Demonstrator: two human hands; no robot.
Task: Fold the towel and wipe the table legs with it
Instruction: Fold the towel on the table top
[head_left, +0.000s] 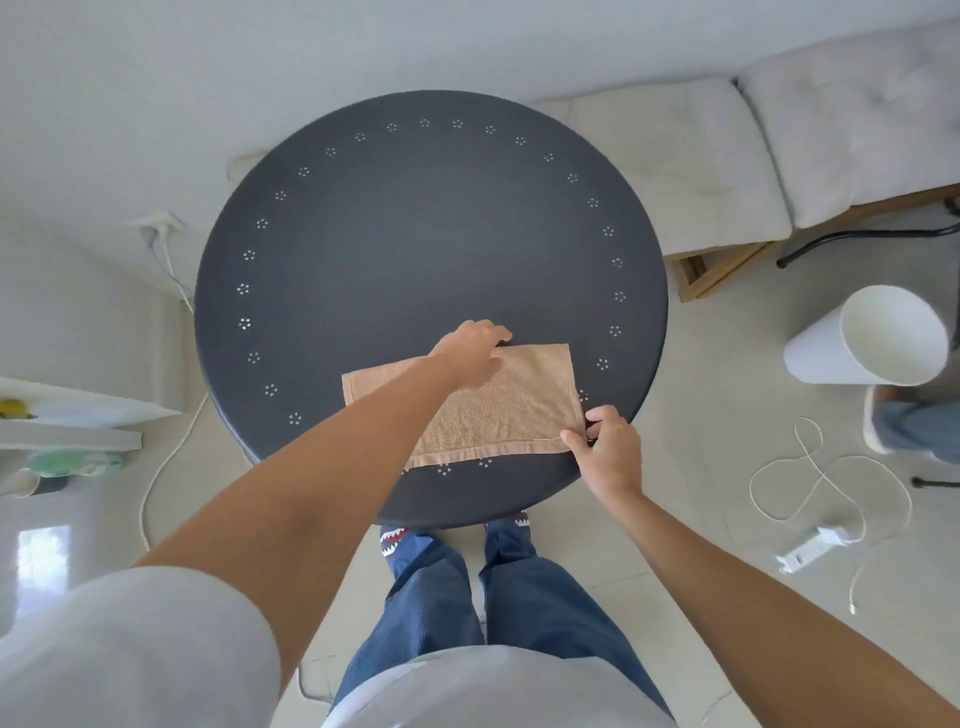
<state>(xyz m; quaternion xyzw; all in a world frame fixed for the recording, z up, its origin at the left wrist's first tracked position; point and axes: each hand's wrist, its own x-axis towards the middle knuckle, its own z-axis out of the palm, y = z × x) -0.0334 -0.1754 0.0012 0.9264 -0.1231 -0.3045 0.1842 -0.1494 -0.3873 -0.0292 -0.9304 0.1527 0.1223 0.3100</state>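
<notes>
A tan towel (519, 405) lies flat on the near right part of a round dark grey table (415, 249). My left hand (470, 353) reaches across the towel and grips its far edge near the middle. At the towel's near right corner, my right hand (605, 447) pinches the cloth between thumb and fingers. The table legs are hidden under the tabletop.
A cushioned bench (727, 156) stands behind the table to the right. A white lamp shade (872, 338) lies on the floor at right, beside another person's leg (914, 426). White cables and a charger (810, 551) trail over the tiles. A shelf (67, 421) is at left.
</notes>
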